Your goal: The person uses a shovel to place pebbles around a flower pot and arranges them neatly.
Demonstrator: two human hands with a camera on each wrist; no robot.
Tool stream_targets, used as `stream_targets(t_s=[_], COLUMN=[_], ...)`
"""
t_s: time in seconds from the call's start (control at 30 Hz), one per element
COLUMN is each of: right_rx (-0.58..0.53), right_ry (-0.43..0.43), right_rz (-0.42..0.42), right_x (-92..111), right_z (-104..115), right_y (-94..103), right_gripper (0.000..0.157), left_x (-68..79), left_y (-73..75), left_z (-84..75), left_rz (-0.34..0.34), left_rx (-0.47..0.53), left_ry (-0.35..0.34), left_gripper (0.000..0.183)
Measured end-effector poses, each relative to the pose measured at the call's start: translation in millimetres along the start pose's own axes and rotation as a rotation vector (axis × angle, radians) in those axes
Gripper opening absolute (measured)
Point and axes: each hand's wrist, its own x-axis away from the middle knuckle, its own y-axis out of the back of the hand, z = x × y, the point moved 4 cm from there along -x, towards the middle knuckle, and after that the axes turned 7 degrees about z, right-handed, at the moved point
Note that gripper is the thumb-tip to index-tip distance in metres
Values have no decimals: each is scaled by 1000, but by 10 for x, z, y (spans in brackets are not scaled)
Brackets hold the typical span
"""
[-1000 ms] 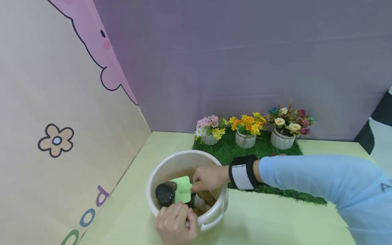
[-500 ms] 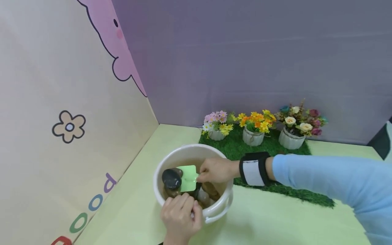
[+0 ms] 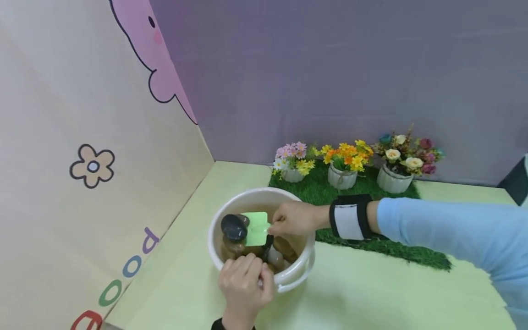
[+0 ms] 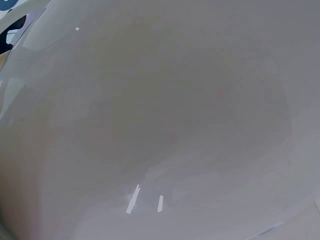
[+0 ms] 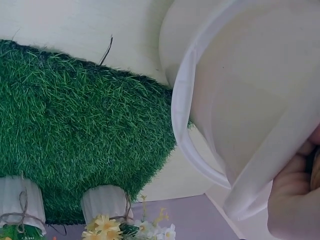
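Observation:
A white bucket [image 3: 212,236] holds several brown, grey and dark stones [image 3: 284,247]. My left hand [image 3: 246,282] grips its near rim, fingers curled over the edge. Inside, my right hand [image 3: 298,218] pinches a small light-green toy shovel [image 3: 256,229] near its handle, blade pointing left. A shiny black stone [image 3: 233,228] lies against the blade's left end. In the left wrist view the bucket's smooth outer wall [image 4: 175,110] fills nearly everything. The right wrist view has part of my right hand [image 5: 295,210] beyond the bucket's rim; the shovel is hidden there.
The bucket's handle [image 3: 294,282] hangs down its right side. Behind, a green artificial grass mat [image 3: 392,252] bears white pots of pink [image 3: 293,175], orange [image 3: 342,178] and mixed flowers [image 3: 393,179]. A printed wall [image 3: 136,133] runs along the left of the pale green table [image 3: 363,293].
The head view has shifted. Within the bucket, the shovel and the black stone have moved a little away from me, toward the far rim. Both hands keep their grips.

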Motion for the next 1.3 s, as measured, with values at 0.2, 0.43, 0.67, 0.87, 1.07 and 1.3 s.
stream_targets(t_s=[0.2, 0.43, 0.67, 0.87, 1.07, 1.3], right_rx=[-15, 15, 3, -46, -100, -136], right_ry=[-13, -49, -81, -147, -183, -224], right_rz=[6, 13, 35, 73, 81, 38], right_x=[11, 88, 227, 420, 588, 761], right_z=[-6, -23, -104, -208, -302, -423], right_y=[43, 148, 254, 386, 485, 574], right_gripper=[40, 38, 32, 25, 26, 34], left_x=[-4, -14, -4, 0, 1, 11], left_y=[-9, -13, -5, -16, -6, -26], left_z=[4, 5, 13, 1, -8, -5], left_rz=[13, 12, 2, -8, -19, -28], left_rx=[4, 4, 14, 16, 16, 23], left_ry=[17, 13, 12, 13, 16, 10], left_gripper=[20, 20, 20, 20, 20, 21])
